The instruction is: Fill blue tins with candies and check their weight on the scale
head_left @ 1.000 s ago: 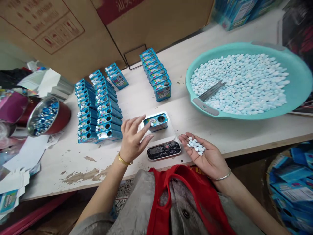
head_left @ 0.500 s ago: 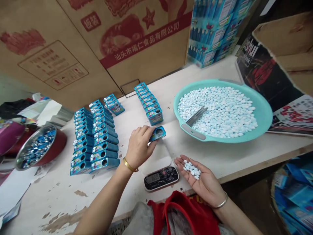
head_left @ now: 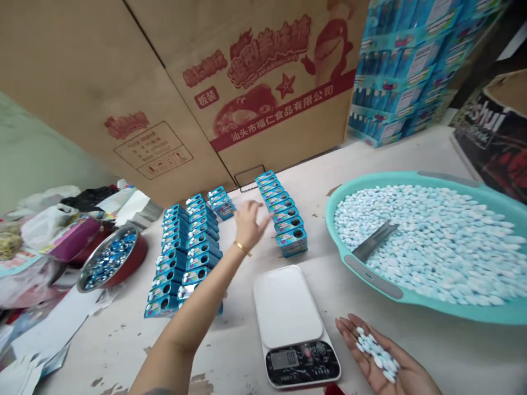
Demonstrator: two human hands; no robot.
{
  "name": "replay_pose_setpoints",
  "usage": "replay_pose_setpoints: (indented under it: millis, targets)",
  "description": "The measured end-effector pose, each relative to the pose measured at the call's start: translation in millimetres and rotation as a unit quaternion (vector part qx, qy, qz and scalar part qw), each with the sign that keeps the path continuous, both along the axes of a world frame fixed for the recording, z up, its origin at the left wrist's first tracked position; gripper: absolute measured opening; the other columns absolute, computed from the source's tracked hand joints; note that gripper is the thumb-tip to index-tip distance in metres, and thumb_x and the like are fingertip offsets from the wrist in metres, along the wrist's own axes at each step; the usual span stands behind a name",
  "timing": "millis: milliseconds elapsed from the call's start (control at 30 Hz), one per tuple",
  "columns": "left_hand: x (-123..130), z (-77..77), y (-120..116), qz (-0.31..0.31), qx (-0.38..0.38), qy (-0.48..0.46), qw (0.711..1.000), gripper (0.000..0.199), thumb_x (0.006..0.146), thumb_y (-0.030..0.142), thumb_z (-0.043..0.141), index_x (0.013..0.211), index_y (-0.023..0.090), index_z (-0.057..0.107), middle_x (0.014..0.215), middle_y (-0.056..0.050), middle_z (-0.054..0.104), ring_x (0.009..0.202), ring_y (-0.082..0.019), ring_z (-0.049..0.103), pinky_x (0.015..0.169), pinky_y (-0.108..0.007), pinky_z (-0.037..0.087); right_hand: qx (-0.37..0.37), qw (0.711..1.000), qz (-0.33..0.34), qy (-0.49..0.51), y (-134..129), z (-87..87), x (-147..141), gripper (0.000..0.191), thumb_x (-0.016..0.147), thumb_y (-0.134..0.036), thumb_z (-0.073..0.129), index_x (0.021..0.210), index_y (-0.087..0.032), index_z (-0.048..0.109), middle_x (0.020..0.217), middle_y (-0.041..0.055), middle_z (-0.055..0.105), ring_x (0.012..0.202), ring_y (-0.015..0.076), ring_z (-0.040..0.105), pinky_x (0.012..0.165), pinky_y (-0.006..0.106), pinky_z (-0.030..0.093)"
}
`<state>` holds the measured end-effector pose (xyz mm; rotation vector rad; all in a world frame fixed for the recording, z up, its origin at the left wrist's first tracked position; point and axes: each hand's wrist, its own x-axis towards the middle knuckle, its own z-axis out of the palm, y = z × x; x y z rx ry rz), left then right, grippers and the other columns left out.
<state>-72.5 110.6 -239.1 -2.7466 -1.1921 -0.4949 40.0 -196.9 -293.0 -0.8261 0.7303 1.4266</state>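
My left hand (head_left: 250,224), with a gold bangle at the wrist, is raised with its fingers apart and nothing in it. It hovers just left of a row of small blue candy boxes (head_left: 293,241) with round holes in their tops. Under and left of that forearm stand two longer rows of the same boxes (head_left: 164,304). My right hand (head_left: 373,356) lies palm up at the lower right, cupping a small pile of pale blue and white candies (head_left: 377,354). Between my hands, the white kitchen scale (head_left: 288,310) carries nothing.
A teal basin (head_left: 343,247) full of candies, with a metal scoop (head_left: 376,241) in it, stands at the right. Large cartons (head_left: 263,120) line the back. Stacked blue packs (head_left: 395,104) stand behind the basin. A steel bowl (head_left: 140,258) of wrapped pieces sits at the left.
The blue box my left hand held above the scale is out of that hand, which has moved away toward the rows. The view has shifted; my right hand still cups candies.
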Motion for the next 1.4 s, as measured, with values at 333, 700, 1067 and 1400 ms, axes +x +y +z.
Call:
replay_pose_setpoints:
  millis: [333, 700, 1067, 1400]
  targets:
    - [-37.2, 20.9, 104.6, 0.169, -0.003, 0.186, 0.968, 0.019, 0.082, 0.020, 0.051, 0.095, 0.014, 0.062, 0.128, -0.018, 0.046, 0.123, -0.035, 0.036, 0.096, -0.048, 0.027, 0.020, 1.000, -0.017, 0.004, 9.9, -11.5, 4.4, 0.024, 0.079, 0.000, 0.051, 0.092, -0.010, 0.070, 0.098, 0.0160, 0.073, 0.092, 0.0209, 0.070, 0.077, 0.028, 0.060]
    - [-32.8, 84.9, -103.2, -0.104, -0.066, 0.282, 0.951, 0.025, 0.090, 0.036, 0.046, 0.085, 0.016, 0.060, 0.092, -0.008, 0.057, 0.081, -0.020, 0.056, 0.070, -0.031, 0.042, 0.038, 0.999, -0.018, -0.024, 4.4, 11.8, -0.5, 0.023, 0.087, -0.006, 0.043, 0.096, -0.005, 0.065, 0.098, 0.0179, 0.071, 0.101, 0.0241, 0.066, 0.081, 0.028, 0.058]
    - [-29.4, 61.7, -173.1, -0.172, -0.077, 0.175, 0.966, 0.031, 0.086, 0.038, 0.055, 0.106, 0.014, 0.053, 0.111, -0.011, 0.057, 0.096, -0.025, 0.054, 0.079, -0.038, 0.044, 0.084, 0.996, 0.016, -0.018, -27.7, 25.8, -18.8, 0.026, 0.088, -0.007, 0.040, 0.097, -0.002, 0.064, 0.104, 0.0196, 0.070, 0.106, 0.0255, 0.063, 0.087, 0.030, 0.056]
    - [-40.6, -13.2, -289.1, -0.289, -0.198, 0.103, 0.931, 0.020, 0.092, 0.024, 0.045, 0.106, 0.012, 0.052, 0.098, -0.007, 0.055, 0.086, -0.018, 0.052, 0.074, -0.029, 0.047, 0.029, 0.997, 0.054, 0.046, -49.0, 24.8, -41.3, 0.031, 0.092, -0.013, 0.037, 0.079, -0.009, 0.065, 0.071, 0.0061, 0.072, 0.068, 0.0130, 0.070, 0.071, 0.024, 0.059]
